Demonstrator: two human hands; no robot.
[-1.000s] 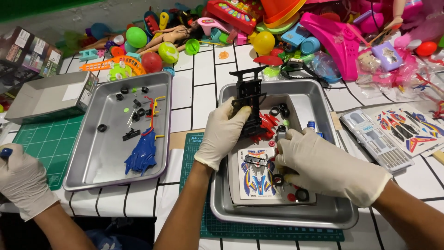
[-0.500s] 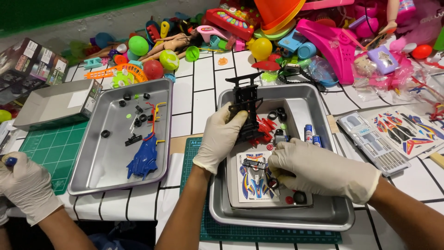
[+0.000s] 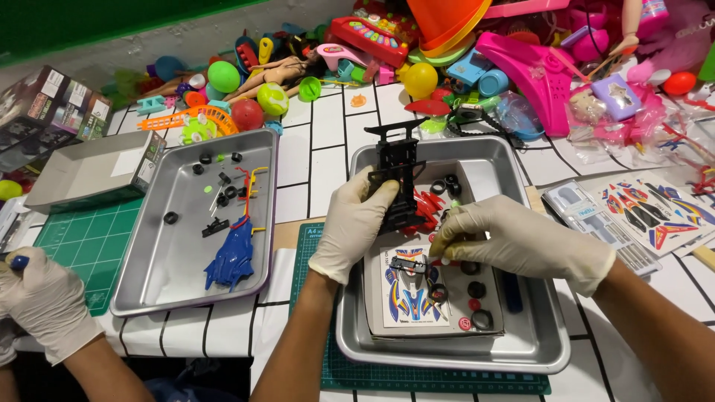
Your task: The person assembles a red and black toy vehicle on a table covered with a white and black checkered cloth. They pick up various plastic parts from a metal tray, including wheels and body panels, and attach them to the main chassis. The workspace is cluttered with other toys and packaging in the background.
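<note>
My left hand (image 3: 356,223), in a pale glove, grips a black toy car chassis (image 3: 396,175) and holds it upright over a metal tray (image 3: 532,350). My right hand (image 3: 514,240), also gloved, reaches down into the tray with its fingertips pinched at small parts beside the chassis; whether it holds one is hidden. Under the hands lie a sticker sheet (image 3: 408,294), red plastic parts (image 3: 428,205) and several small black wheels (image 3: 477,289).
A second metal tray (image 3: 160,275) to the left holds a blue car body (image 3: 232,253) and small black parts. Another person's gloved hand (image 3: 41,305) rests at the lower left on a green cutting mat (image 3: 71,242). Colourful toys (image 3: 417,52) crowd the back; sticker sheets (image 3: 648,212) lie right.
My right hand has slid left and up toward the chassis, its fingers now pinched at small parts. The left hand keeps the chassis upright.
</note>
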